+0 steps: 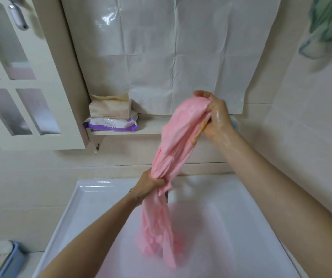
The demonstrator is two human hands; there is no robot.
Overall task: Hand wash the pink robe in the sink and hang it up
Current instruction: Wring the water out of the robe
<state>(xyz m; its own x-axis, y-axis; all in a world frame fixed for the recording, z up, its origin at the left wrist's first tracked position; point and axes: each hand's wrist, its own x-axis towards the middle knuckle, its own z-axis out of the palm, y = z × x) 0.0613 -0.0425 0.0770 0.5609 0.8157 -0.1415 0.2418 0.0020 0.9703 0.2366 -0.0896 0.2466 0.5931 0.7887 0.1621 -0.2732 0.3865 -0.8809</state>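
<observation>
Here, two hands [151, 185] [217, 119], one pink robe [177, 141], one sink [93, 197]

**Legible text: none**

Head view, single frame, checked for print.

- Purple-and-white soft pack [110, 124] on the wall shelf [147, 128]: a small pale label panel on its front face carries a few tiny marks. They are too small and blurred to make out as letters or numbers.
- Beige soft pack [110, 106] stacked on top of it: a faint pattern or print on the front face, with no characters that can be read.

No brand, number or sign could be read on either pack, and no other print shows in the frame.
</observation>
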